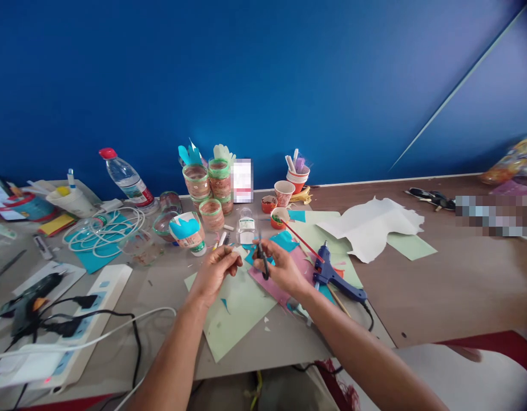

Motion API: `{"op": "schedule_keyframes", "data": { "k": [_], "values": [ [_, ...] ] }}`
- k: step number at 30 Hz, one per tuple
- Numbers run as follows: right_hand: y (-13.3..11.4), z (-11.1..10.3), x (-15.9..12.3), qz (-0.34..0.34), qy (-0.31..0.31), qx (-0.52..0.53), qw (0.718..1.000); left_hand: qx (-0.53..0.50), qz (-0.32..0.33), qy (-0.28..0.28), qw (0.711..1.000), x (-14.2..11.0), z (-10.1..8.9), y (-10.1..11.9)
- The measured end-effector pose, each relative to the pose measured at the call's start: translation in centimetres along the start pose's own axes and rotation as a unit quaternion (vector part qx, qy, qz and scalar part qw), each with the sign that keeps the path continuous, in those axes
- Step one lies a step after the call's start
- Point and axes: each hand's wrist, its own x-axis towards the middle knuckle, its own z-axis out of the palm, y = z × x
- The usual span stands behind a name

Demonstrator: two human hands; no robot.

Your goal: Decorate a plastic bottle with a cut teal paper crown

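Scissors [264,267] fill right grip [284,267], left grip [216,271] pinching paper [240,251].

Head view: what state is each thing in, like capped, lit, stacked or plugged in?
Left hand: fingertips pinched together.
Right hand: closed on the scissors.
Scissors: held; blades open or shut, cannot tell.
Red-capped bottle: capped.
Upright phone: screen lit.
Power strip: plugs inserted.
Blue glue gun: lying down; hot or cold, cannot tell.
Large white paper: ragged-edged.
Red-and-white cups: stacked, holding things.
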Motion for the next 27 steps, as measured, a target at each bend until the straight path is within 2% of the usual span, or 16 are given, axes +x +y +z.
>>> {"op": "schedule_keyframes", "data": {
  "k": [3, 7, 13, 17, 22, 27],
  "values": [
    [0.1, -0.5, 0.4, 0.032, 0.034, 0.069, 0.996, -0.002, -0.016, -0.028, 0.999, -0.1, 0.8, -0.5],
    [0.1, -0.2, 0.5, 0.04, 0.044, 0.08, 0.995, -0.006, -0.035, -0.045, 0.998, -0.2, 1.7, -0.9],
    [0.4, 0.7, 0.1, -0.011, 0.067, -0.013, 0.998, -0.008, -0.042, -0.022, 0.999, -0.4, 2.4, -0.8],
    [0.2, 0.7, -0.2, 0.007, 0.072, -0.035, 0.997, 0.038, -0.023, -0.028, 0.999, -0.5, 2.6, -0.6],
    [0.1, 0.7, -0.3, 0.02, 0.059, -0.034, 0.998, 0.059, 0.018, 0.021, 0.998, -0.4, 2.2, -0.1],
    [0.2, 0.8, -0.4, 0.013, 0.034, -0.057, 0.998, 0.085, 0.016, 0.01, 0.996, -0.4, 1.8, 0.4]
  ]
}}
